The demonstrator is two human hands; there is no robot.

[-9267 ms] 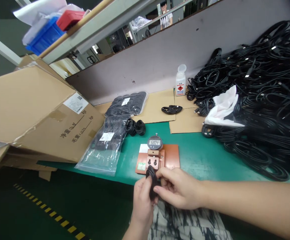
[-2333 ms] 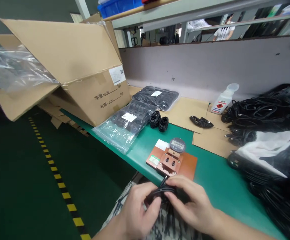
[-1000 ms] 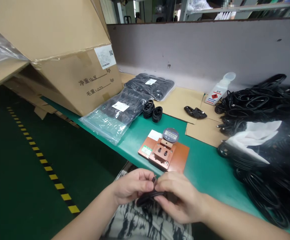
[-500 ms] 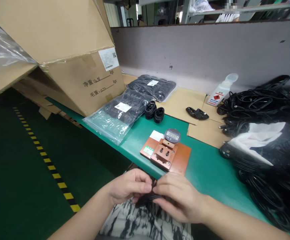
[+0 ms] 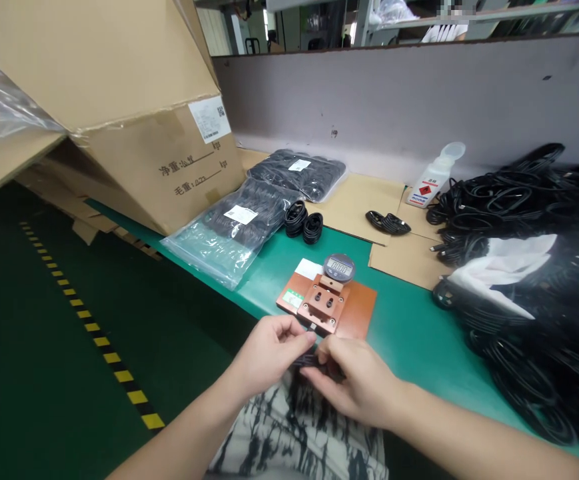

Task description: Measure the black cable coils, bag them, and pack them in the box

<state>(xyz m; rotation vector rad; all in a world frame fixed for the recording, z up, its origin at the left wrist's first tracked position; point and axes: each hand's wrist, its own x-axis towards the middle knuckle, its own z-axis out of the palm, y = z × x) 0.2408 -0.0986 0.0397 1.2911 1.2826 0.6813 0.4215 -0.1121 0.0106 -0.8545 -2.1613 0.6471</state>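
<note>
Forearms [image 5: 194,427] are bare; the garment [image 5: 289,440] is pale grey, streaked black.

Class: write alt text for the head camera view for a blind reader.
Left hand and right hand pinch a small black cable bundle at the near edge of a green bench. Beyond sits a copper-brown fixture with a round digital gauge; loose black cables heap at right.

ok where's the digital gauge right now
In the head view the digital gauge sits mid-frame on the green bench, mounted at the far end of the brown fixture plate, just beyond the left hand and right hand, both holding a black cable.
</note>
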